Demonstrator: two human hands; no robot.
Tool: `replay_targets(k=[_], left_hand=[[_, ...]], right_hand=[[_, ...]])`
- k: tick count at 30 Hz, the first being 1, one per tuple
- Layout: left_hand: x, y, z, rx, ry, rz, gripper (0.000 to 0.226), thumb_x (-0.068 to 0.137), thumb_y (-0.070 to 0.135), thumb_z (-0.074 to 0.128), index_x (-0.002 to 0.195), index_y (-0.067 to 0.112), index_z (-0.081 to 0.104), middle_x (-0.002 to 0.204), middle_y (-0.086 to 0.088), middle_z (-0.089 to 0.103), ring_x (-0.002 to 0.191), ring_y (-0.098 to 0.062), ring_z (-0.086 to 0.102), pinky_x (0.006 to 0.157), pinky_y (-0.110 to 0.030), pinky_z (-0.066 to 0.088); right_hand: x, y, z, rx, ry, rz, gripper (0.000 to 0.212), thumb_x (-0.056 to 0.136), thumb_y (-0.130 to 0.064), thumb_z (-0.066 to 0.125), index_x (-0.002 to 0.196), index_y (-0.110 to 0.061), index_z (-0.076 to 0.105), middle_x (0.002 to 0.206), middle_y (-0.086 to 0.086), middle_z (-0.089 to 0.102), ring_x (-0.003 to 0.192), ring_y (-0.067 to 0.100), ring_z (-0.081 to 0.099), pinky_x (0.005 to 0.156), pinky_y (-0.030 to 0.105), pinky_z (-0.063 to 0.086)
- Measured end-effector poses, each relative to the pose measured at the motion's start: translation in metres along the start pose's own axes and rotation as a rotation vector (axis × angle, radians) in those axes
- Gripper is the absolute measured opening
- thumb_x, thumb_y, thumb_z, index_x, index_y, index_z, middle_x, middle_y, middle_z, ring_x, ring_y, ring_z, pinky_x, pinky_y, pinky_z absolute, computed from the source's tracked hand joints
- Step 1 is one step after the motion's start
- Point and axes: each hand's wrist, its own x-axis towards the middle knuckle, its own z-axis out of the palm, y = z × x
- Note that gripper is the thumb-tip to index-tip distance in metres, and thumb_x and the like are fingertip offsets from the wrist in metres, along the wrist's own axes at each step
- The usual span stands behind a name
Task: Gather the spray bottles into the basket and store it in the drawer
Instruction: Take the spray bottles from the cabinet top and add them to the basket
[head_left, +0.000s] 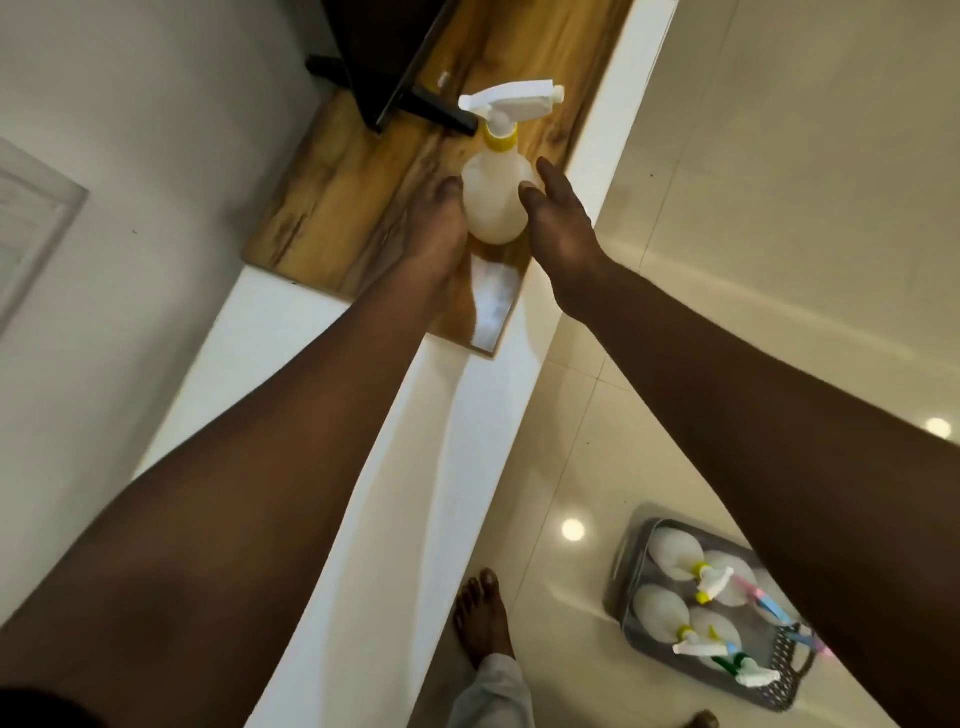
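Note:
A translucent white spray bottle (493, 202) with a yellow collar and white trigger head stands upright on a wooden shelf top (343, 208). My left hand (436, 228) presses against its left side and my right hand (556, 223) wraps its right side, fingers curled on the body. Down on the floor at the lower right sits a grey perforated basket (779, 675) holding several spray bottles (675, 556) lying on their sides, with yellow, pink, blue and green parts. My right forearm covers part of the basket.
A dark TV stand foot (441, 111) and screen edge stand just behind the bottle. The white unit's ledge (415, 441) runs diagonally below the wood. My bare foot (483, 618) is on the glossy tiled floor (753, 260) beside the basket.

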Motion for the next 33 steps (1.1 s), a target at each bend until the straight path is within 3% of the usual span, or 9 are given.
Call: replay_targets(k=[2,4,8,10,15,19,25,33], left_hand=[[0.003,0.0,0.005,-0.03,-0.043,-0.028,0.043,0.11,0.025,0.04,0.15,0.014,0.052,0.147,-0.011,0.06,0.131,-0.031,0.06,0.114,-0.049,0.049],[0.0,-0.002,0.009,-0.021,-0.065,-0.012,0.044,0.11,0.025,0.041,0.153,0.015,0.048,0.149,-0.011,0.058,0.132,-0.032,0.059,0.114,-0.05,0.05],[-0.007,-0.007,0.012,-0.006,-0.036,0.063,0.044,0.11,0.029,0.044,0.152,0.017,0.046,0.149,-0.008,0.057,0.133,-0.029,0.059,0.113,-0.049,0.051],[-0.016,-0.008,0.016,-0.004,-0.025,0.094,0.044,0.109,0.031,0.045,0.152,0.019,0.047,0.147,-0.006,0.059,0.132,-0.026,0.06,0.113,-0.048,0.051],[-0.06,-0.011,0.04,-0.095,-0.044,0.12,0.041,0.108,0.032,0.049,0.148,0.023,0.051,0.138,0.002,0.064,0.125,-0.019,0.064,0.11,-0.046,0.054],[-0.11,-0.018,0.071,-0.103,-0.101,0.129,0.037,0.107,0.034,0.052,0.143,0.027,0.054,0.136,0.008,0.065,0.125,-0.012,0.063,0.112,-0.045,0.052],[-0.195,-0.041,0.138,-0.038,-0.199,0.107,0.045,0.108,0.037,0.051,0.151,0.027,0.048,0.148,0.006,0.059,0.133,-0.015,0.059,0.115,-0.046,0.049],[-0.314,-0.099,0.248,0.012,-0.374,0.038,0.043,0.106,0.03,0.054,0.149,0.024,0.053,0.145,0.004,0.063,0.133,-0.014,0.061,0.117,-0.046,0.047]], right_hand=[[0.004,0.004,0.003,0.027,-0.013,0.019,0.054,0.111,-0.025,0.041,0.164,-0.023,0.028,0.165,0.002,0.038,0.142,0.022,0.046,0.078,0.014,0.049],[0.003,0.006,0.005,0.041,-0.012,0.008,0.054,0.111,-0.023,0.041,0.164,-0.022,0.028,0.164,0.004,0.04,0.139,0.022,0.049,0.074,0.009,0.051],[-0.009,0.006,0.004,0.063,0.031,-0.046,0.053,0.111,-0.026,0.043,0.162,-0.021,0.031,0.163,0.003,0.041,0.143,0.022,0.047,0.109,0.029,0.047],[-0.02,0.003,-0.002,0.085,0.044,-0.063,0.053,0.11,-0.027,0.045,0.161,-0.02,0.033,0.161,0.003,0.044,0.142,0.021,0.048,0.113,0.032,0.046],[-0.069,0.002,-0.035,0.115,0.112,-0.093,0.052,0.108,-0.031,0.051,0.158,-0.024,0.038,0.155,-0.003,0.051,0.13,0.012,0.056,0.102,0.026,0.053],[-0.114,0.017,-0.079,0.163,0.166,-0.086,0.048,0.107,-0.031,0.054,0.153,-0.027,0.044,0.142,-0.011,0.059,0.111,-0.011,0.062,0.089,0.014,0.053],[-0.189,0.058,-0.159,0.232,0.245,-0.045,0.046,0.106,-0.03,0.055,0.152,-0.028,0.046,0.137,-0.015,0.064,0.108,-0.008,0.066,0.095,0.022,0.054],[-0.303,0.134,-0.28,0.294,0.424,0.074,0.041,0.106,-0.018,0.053,0.147,-0.022,0.051,0.143,-0.005,0.062,0.131,0.01,0.061,0.116,0.044,0.047]])
